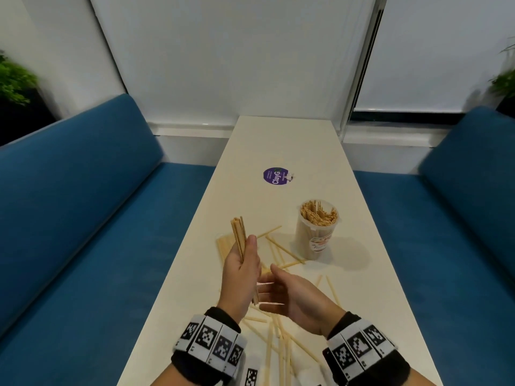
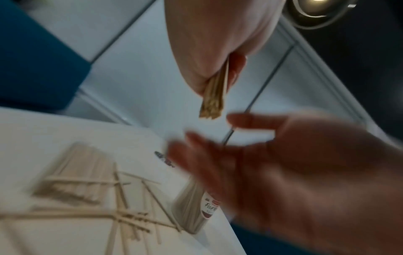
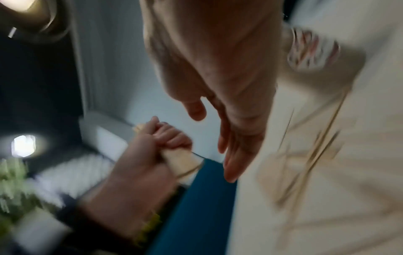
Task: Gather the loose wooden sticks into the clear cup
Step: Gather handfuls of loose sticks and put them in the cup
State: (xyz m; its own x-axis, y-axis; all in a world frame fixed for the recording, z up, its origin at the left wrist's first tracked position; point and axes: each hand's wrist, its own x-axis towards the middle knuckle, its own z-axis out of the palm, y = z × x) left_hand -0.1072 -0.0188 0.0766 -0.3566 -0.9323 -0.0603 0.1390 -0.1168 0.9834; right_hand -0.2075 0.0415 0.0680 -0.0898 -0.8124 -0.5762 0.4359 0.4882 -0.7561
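Observation:
My left hand grips a bundle of wooden sticks upright above the white table; the bundle's end pokes out below the fist in the left wrist view. My right hand hovers just right of it, fingers straight and empty, also seen as the right hand. The clear cup, packed with sticks, stands farther right. Loose sticks lie scattered between the cup and my wrists, and a flat pile of sticks lies behind my left hand.
A purple round sticker sits mid-table beyond the cup. Blue sofas flank the narrow table on both sides. More loose sticks lie near the front edge, under my wrists. Plants stand at the far corners.

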